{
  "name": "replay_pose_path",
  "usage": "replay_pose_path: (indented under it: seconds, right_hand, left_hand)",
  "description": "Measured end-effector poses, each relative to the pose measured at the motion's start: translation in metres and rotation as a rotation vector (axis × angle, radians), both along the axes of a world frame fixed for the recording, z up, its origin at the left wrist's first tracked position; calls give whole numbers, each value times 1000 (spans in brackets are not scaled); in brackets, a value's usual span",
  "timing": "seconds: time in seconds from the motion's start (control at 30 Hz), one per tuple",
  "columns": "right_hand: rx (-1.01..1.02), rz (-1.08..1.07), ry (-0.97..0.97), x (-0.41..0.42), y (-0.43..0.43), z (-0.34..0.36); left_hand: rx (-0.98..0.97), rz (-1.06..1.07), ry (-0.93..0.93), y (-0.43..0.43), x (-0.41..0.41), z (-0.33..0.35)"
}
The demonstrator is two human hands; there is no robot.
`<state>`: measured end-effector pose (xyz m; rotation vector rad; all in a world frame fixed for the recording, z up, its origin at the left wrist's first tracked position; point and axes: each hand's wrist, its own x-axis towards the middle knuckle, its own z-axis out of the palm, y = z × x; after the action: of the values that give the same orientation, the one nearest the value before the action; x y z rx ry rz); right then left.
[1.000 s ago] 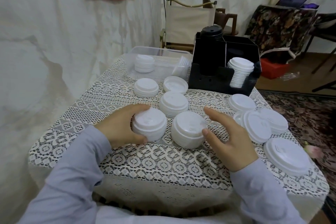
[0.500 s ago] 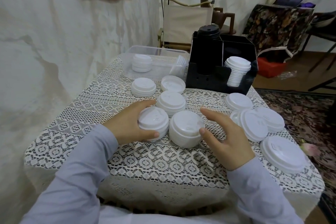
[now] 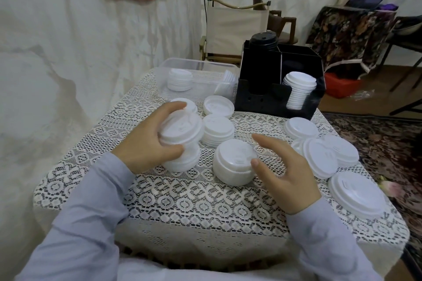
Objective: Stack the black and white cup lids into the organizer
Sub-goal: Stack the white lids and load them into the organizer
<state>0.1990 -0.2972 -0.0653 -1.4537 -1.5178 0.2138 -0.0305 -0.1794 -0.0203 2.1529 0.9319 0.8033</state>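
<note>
1. Left hand (image 3: 146, 141) is clamped on a stack of white lids (image 3: 182, 134): thumb on the near side, other fingers curled over the far rim. The stack is tilted, top leaning away from the palm. Its bottom is blurred, so can't tell if it's clear of the lace cloth (image 3: 182, 201).
2. Why that grip: prob. a squeeze from both sides keeps the nested lids together as one block. Held by the top only, they'd likely slide apart.
3. Right hand (image 3: 287, 171) holds nothing. Fingers are apart & loosely bent, thumb tip touching the side of a second stack (image 3: 234, 162), index reaching past its far edge. Looks cupped round it, ready to take it – my guess.
4. Well beyond both sets of fingertips is the black organizer (image 3: 274, 102). The slot past the right index holds a white pile (image 3: 299, 89), leaning. The slot past the gap btw the hands holds a black lid column (image 3: 262, 40) that rises above the rim.
5. Just past the left fingertips, btw the hands, is a short stack (image 3: 218, 130), upright. Loose flat lids (image 3: 319, 157) lie beyond the right hand's fingers, overlapping.
6. Clear tub (image 3: 198, 68) is far past the left fingers, w/ some lids inside.
7. Task approx. mid-way, w/ many lids left on the cloth. The held stack should go to the white slot. Its tilt risks shedding lids.
</note>
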Motion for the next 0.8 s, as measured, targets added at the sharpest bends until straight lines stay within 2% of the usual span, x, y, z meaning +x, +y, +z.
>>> replay_pose_path:
  seconds: [0.17,0.27,0.37,0.57,0.8]
  right_hand:
    - [-12,107,31,0,1,5]
    - [-22,160,63,7,1,-1]
    - [-32,175,105,15,-1,-4]
    - [-41,87,56,15,5,-12]
    - [-163,89,1,13,7,-17]
  left_hand:
    - [133,-277,135,-23,43,9]
    - [161,-344,184,-25,62,5]
    - [123,-370,178,-25,73,3]
    - [114,-357,185,-21,76,-5]
    - [94,-313,215,-15,72,-17]
